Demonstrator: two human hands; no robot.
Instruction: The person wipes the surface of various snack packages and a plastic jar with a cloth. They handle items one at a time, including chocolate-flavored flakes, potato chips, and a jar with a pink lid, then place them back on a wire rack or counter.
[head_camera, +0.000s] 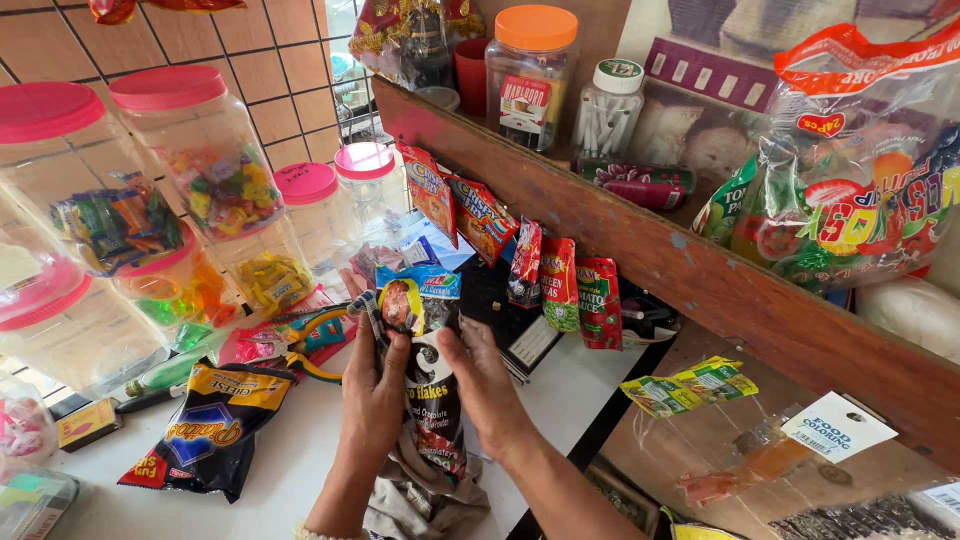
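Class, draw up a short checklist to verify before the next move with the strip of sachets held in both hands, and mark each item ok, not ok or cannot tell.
1. Left hand grips the sachet strip: ok.
2. Right hand grips it too: ok.
3. Strip clear of the hanging red packets: ok.
4. Strip's lower end in view: not ok, hidden by cloth.
5. Sachets sealed: cannot tell.

The snack packet shows blue at the top, then black with red and white. The clear jars carry pink lids; another jar has an orange lid. The chip bag is black and yellow on the white bench.
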